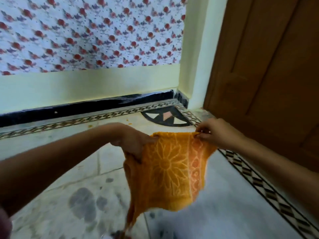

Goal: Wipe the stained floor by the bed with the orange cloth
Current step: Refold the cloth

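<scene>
An orange cloth is held up in the air between two bare hands, above a pale floor. The cloth is soft terry towelling, woven with a large raised daisy pattern and a paler, pinkish band of small motifs down its right side. It hangs loosely, roughly square, with a bunched tail trailing down from its lower left corner toward the bottom of the frame.

The left hand is closed around the cloth's upper left edge, fabric gathered in the fist. The right hand is pinched shut on the upper right corner, thumb and fingertips pressed together. The top edge is stretched taut between them.

The floor is smooth, glossy stone tile, bordered by a strip of black and white diamond inlay and a fan-shaped corner motif. Dark grey, blotchy stains are spread over the tiles below and to the left of the cloth, under the left forearm. Small yellow crumbs lie near the border.

Behind, a floral-printed fabric is seen above a pale yellow wall with a black skirting. A brown wooden door stands at the right.
</scene>
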The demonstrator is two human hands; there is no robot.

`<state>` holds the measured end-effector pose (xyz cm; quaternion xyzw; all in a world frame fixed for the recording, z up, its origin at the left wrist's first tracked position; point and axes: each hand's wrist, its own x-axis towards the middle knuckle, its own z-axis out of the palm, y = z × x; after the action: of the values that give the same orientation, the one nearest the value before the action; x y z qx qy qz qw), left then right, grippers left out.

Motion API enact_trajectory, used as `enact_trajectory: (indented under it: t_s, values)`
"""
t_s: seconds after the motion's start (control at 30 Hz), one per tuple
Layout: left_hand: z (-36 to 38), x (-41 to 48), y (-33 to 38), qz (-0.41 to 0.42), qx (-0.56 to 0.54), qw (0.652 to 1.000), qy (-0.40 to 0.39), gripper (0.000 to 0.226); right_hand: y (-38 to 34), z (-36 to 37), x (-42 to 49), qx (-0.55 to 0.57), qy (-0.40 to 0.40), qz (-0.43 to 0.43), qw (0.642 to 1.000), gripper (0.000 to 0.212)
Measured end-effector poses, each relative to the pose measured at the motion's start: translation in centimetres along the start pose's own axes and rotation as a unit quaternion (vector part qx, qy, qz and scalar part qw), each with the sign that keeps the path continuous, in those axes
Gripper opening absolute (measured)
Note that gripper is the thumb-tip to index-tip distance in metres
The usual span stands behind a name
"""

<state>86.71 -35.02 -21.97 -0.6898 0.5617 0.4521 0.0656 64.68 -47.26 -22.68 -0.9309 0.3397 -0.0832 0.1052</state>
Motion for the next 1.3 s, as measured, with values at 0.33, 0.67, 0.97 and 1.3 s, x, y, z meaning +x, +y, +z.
enact_trajectory:
  t_s: [0.33,0.67,0.97,1.3]
  values:
    - [-0.2,11.0,2.5,0.264,-0.514,0.803,0.148,0.069,-2.3,8.9,1.6,0.260,0.074,0.096,0.958,0.067]
    - [-0.6,18.5,-6.5,0.161,-0.498,0.848,0.082,0.124,1.8,10.0,10.2,0.623,0.140,0.180,0.748,0.039]
    - [-2.9,21.9,-13.0,0.092,-0.575,0.812,0.039,0.080,-0.1,18.7,13.4,0.635,0.008,0.417,0.649,0.058]
    - [-11.6,19.0,-11.2,0.243,-0.242,0.933,0.112,0.086,-1.8,6.7,19.2,0.220,-0.194,0.303,0.907,0.074]
